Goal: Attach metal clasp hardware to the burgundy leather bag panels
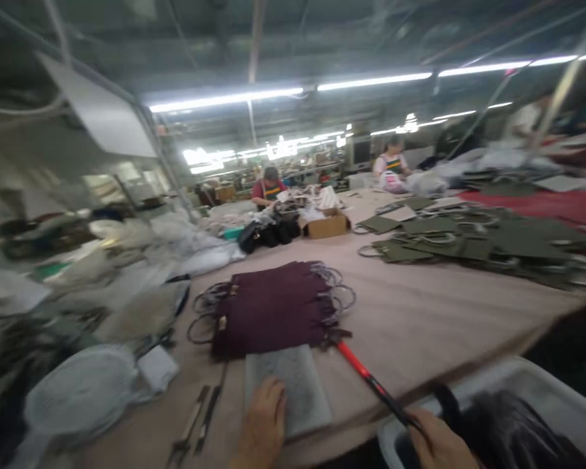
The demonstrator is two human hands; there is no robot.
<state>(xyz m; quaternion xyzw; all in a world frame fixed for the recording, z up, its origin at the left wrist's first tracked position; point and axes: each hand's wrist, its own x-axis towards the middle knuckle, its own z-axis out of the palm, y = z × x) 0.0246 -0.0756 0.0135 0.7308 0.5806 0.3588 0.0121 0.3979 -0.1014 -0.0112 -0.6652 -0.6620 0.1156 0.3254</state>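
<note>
My left hand (264, 420) rests on a grey rectangular slab (305, 391) at the table's near edge. Its fingers lie together on the slab's surface, and no object shows in them, though the picture is blurred. In my right hand (437, 440) is the black end of a hammer (356, 361) with a red and black handle. The hammer's head lies at the near right corner of a stack of maroon pieces (273, 306). Grey loops stick out from both sides of that stack, with small metal fittings at its left edge.
Tools resembling scissors (193, 423) lie left of the slab. A round, whitish roll (81, 391) sits farther left. Olive-green pieces (469, 234) are heaped to the right, beyond a white bin (542, 384). A cardboard box (326, 225) and two seated people are farther back.
</note>
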